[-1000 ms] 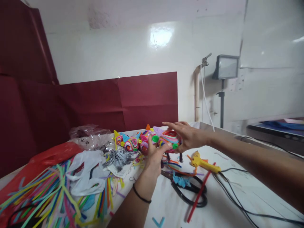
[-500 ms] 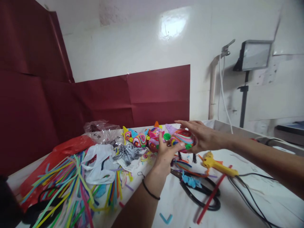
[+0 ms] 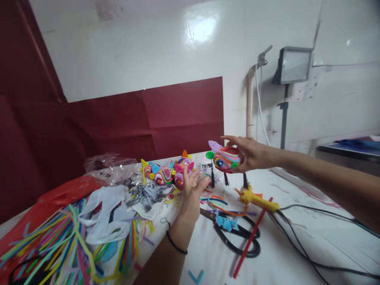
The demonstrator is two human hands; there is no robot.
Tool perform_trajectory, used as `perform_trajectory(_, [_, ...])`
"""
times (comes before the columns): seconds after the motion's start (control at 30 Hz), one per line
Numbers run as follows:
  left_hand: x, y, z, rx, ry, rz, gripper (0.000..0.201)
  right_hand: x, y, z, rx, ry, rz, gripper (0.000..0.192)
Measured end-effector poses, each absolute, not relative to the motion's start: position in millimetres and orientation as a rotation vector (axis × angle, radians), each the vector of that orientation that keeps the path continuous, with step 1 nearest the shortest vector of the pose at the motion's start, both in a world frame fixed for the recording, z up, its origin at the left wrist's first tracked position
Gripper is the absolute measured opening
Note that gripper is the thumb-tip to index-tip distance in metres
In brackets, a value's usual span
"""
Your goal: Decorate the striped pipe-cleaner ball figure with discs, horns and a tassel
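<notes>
My right hand (image 3: 253,153) is closed round the back of a fish-shaped ornament (image 3: 227,159) and holds it above the table. Striped in pink, red and other colours, the ornament has a lilac horn-like tip, a green disc and black tassels hanging below. My left hand (image 3: 191,196) is apart from it, fingers spread and nothing in them. Just beyond that hand sit similar colourful ornaments (image 3: 163,175), one partly hidden by its fingers. Black-handled scissors (image 3: 255,253) lie below, with a fuzzy light-blue piece (image 3: 227,223) over them.
A yellow glue gun (image 3: 259,200) with black cords lies at right, near a red stick (image 3: 252,241). Many coloured pipe cleaners (image 3: 68,241), a white plastic bag (image 3: 103,213), a red bag (image 3: 65,192) and a black-and-white tassel bundle (image 3: 147,196) fill the left side.
My right hand has lifted the fish-shaped ornament up and away from my left hand, which has let go of it. The view has turned slightly to the right.
</notes>
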State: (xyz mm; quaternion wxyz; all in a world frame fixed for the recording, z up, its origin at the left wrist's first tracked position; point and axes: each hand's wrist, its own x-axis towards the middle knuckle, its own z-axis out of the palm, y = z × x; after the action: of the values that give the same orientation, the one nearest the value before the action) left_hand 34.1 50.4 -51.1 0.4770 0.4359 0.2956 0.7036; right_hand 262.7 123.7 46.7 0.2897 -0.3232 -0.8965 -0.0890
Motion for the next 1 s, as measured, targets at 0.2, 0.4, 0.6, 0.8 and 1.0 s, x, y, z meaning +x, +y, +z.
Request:
perform_trajectory(0.2, [46,58,-87,1.520,1.067,1.818,0.054,290,146,54,-1.012,-2.360,-0.236,0.100])
perform_trajectory(0.4, [43,60,-126,2.407,1.191,1.459,0.020,314,183,56,-1.126,-2.319,-0.227,0.101])
perform_trajectory(0.6, [41,65,-130,2.818,1.094,1.323,0.017,328,218,56,-1.194,-2.313,-0.249,0.101])
perform_trajectory(0.8, [36,72,-139,2.826,1.120,1.252,0.014,335,245,58,-1.266,-2.336,-0.249,0.101])
perform_trajectory(1.0, [34,79,-149,2.604,1.207,1.501,0.013,339,271,59,-1.328,-2.328,-0.296,0.101])
